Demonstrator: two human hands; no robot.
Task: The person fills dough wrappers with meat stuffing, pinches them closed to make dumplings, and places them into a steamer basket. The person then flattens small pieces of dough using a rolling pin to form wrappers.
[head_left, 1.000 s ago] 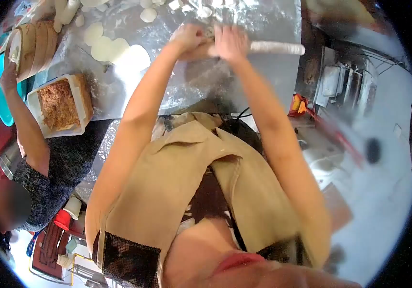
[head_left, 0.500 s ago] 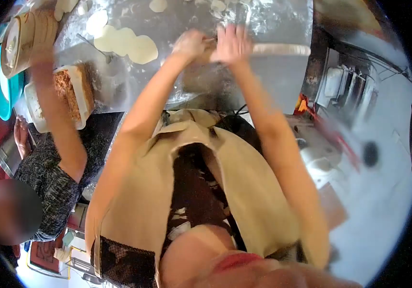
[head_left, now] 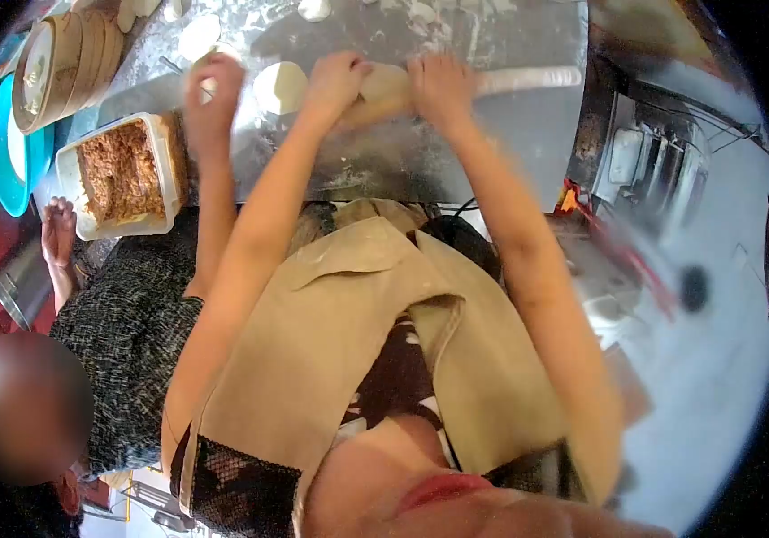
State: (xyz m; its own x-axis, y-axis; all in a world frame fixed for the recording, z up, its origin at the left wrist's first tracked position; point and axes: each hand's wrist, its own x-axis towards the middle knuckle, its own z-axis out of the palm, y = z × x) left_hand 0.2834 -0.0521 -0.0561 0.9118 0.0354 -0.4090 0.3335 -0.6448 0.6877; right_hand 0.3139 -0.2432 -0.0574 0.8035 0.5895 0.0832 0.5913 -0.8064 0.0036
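My right hand (head_left: pixel 443 88) is closed over a pale wooden rolling pin (head_left: pixel 528 81), whose far end sticks out to the right. Between my hands lies a round dough wrapper (head_left: pixel 384 82) on the metal table. My left hand (head_left: pixel 337 82) has its fingers curled at the wrapper's left edge; the pin's blurred left part passes below it. Left of that hand rests a flat white dough wrapper (head_left: pixel 281 87). A co-worker's hand (head_left: pixel 214 90), blurred, reaches in beside it with something pale at the fingers.
At the left stand a white tub of brown filling (head_left: pixel 167 193), a turquoise basin (head_left: pixel 8 184) and stacked bamboo steamers (head_left: pixel 66 63). More dough pieces (head_left: pixel 314 10) lie toward the back of the floured metal table (head_left: pixel 510 134). The co-worker (head_left: pixel 133 296) is close on my left.
The co-worker's arm has moved from the steamers to the dough wrappers. Fewer of the overlapping wrappers show beside my left hand. My left hand has shifted slightly left, uncovering the wrapper between my hands.
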